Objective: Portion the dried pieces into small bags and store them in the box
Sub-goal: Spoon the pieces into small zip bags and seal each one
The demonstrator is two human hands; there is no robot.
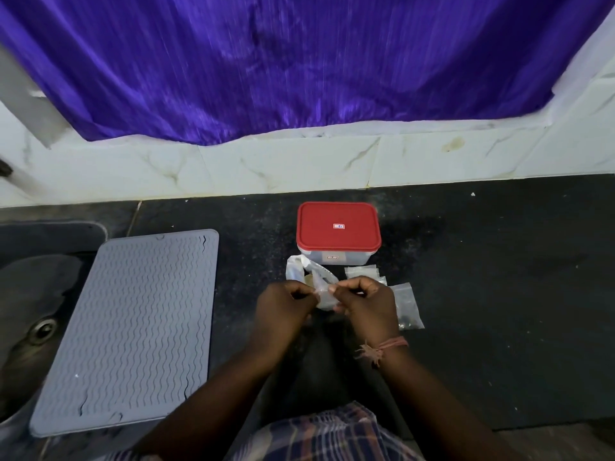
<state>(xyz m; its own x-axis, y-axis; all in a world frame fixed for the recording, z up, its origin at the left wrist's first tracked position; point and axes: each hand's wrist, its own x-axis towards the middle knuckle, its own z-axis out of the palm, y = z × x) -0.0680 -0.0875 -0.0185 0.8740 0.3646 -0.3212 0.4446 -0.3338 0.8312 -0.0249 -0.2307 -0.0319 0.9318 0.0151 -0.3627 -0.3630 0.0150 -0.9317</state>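
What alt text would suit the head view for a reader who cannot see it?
Both hands, left hand and right hand, pinch a small clear bag above a black counter. Behind stands a red-lidded box, lid on; a grey ridged mat lies left.

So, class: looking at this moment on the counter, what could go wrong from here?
1. Both hands, left and right, pinch one small bag in mid-air; a slip could spill pieces onto the dark counter.
2. The box has its red lid on, so storing needs a freed hand.
3. Loose bags beside the right hand could be knocked.
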